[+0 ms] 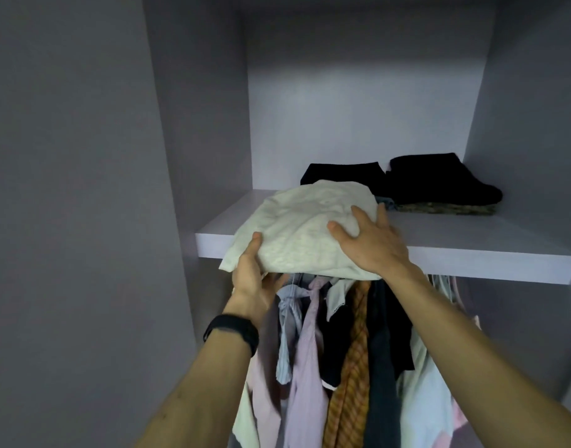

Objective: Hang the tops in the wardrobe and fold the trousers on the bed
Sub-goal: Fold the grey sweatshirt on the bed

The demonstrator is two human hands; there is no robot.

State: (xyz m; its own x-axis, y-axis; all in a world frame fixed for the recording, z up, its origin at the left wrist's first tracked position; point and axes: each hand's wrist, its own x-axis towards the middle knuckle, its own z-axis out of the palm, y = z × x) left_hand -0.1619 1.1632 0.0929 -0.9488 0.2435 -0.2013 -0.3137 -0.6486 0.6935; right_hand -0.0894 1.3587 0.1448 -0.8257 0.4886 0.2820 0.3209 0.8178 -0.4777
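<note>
On the wardrobe shelf [471, 250], at its front edge, a pale folded garment [306, 227] lies partly on the board, with its near side overhanging the lip. Whether it is trousers or a top cannot be told from the folds. The left hand [251, 279] grips the overhanging left corner, thumb on top of the cloth and fingers curled beneath it. A black wristband [232, 331] sits on that wrist. The right hand [371, 240] rests flat on the garment's right side with fingers straight and spread, clasping nothing. Further back on the shelf, just behind the pale garment, lies a black folded garment [342, 176]. Toward the shelf's right end a second black pile [439, 179] sits on a folded patterned piece [445, 209]. Beneath the shelf, hanging clothes [352, 350] are packed close together: a lilac shirt, an orange checked piece, dark items beside it and pale pieces at either end.
</note>
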